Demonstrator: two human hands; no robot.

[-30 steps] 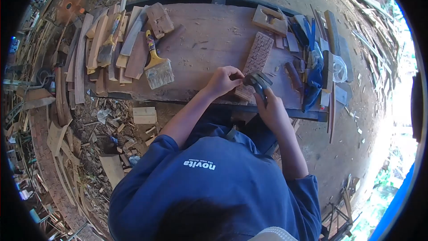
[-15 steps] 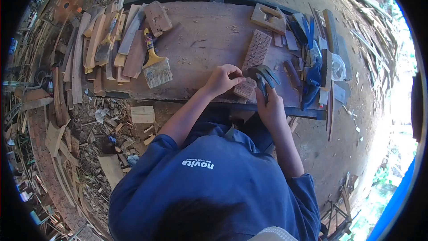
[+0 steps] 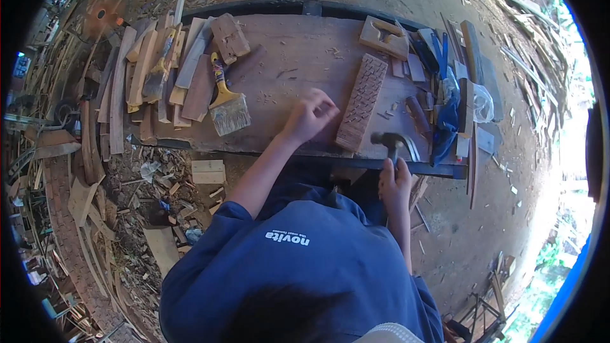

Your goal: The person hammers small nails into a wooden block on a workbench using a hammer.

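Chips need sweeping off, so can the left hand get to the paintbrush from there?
Probably yes: the left hand is over the bench, with the paintbrush close beside it and only bare wood between.

rough wooden bench (image 3: pixel 298 63) — carved wood block (image 3: pixel 362 101), metal hammer (image 3: pixel 394 143).

The carved block (image 3: pixel 361 103) is reddish brown, cut all over with a close grid of small squares. Just right of it, the hammer (image 3: pixel 392 140) has a dark grey head. Left of the block, the brush (image 3: pixel 225 105) has a yellow handle, a purple grip and pale bristles. Farther right of the block lies blue cloth (image 3: pixel 448 114). The workbench (image 3: pixel 292 57) under the block is dull brown.
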